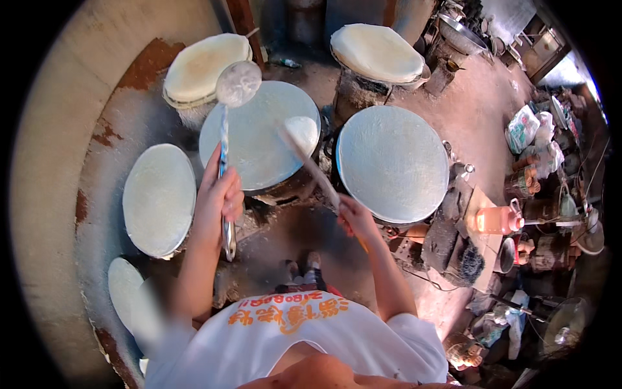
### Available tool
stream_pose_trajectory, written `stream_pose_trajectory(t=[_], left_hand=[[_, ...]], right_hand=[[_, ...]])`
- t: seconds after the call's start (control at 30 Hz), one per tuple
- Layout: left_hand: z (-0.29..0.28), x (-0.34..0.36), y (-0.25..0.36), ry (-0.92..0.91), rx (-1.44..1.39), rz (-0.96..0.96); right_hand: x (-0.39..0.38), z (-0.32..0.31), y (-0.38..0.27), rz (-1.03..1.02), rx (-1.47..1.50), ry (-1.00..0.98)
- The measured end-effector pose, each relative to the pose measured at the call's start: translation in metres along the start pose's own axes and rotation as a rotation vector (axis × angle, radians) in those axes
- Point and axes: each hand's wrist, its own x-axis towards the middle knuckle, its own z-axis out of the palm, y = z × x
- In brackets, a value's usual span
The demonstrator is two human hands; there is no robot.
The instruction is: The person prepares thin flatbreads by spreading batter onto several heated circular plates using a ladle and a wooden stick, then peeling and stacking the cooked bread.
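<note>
White shirt cloth spreads across six o'clock, nearest the lens, with the wearer's two forearms rising past it. At nine o'clock from the centre, the left hand is closed firmly around a long ladle, whose whitish, coated bowl hangs over the eleven o'clock wide pan. Just right of centre, the right hand is wrapped around a wooden stick that slants toward eleven o'clock; it is blurred, and its far end crosses close to a pale patch on the pan. Whether the tip touches the surface cannot be told.

Several mishaps seem possible. Any tilt of the ladle could let drips fall from its coated bowl onto the rim or outside the pan. If the stick bears down unevenly, it could tear the pale patch or leave it thick on one side. The two tools work over one pan, so a wide swing could knock them together. At three o'clock, a second pan sits just beside the right hand; a careless sweep might brush knuckles on it, which would burn if it is hot, though heat cannot be seen. Shoes stand low between, so a stumble could jolt either pan.
</note>
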Motion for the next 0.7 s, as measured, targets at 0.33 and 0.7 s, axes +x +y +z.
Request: stream_pose_trajectory(t=[0.33,0.7], left_hand=[[-0.013,0.055,-0.004,-0.204,-1.031,-0.48],[-0.013,0.084,-0.01,-0.098,-0.875,-0.41]], right_hand=[[0.033,-0.022,-0.029,-0.28,-0.788,0.414],[0.036,-0.009,-0.049,-0.583,-1.03,0.207]])
